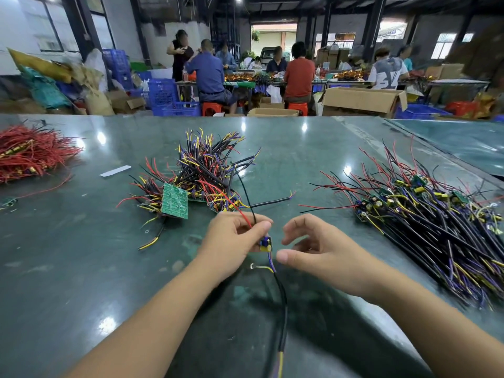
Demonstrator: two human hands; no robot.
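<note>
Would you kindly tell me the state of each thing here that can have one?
left hand: pinches the small wired board.
small wired board: held, leads trailing loose.
right hand: loosely curled, holding nothing.
middle wire pile: tangled.
green panel: resting against the middle wire pile.
right heap: wires laid roughly parallel.
cardboard box: flaps open.

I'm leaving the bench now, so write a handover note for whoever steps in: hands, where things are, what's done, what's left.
Left hand pinches a small wired board, its black lead trailing toward you. Right hand open, empty, just beside it.
Done, it seems: wired boards laid in the right pile.
Left: the tangled pile in the middle, with a green panel; the held board probably goes right next.
</note>
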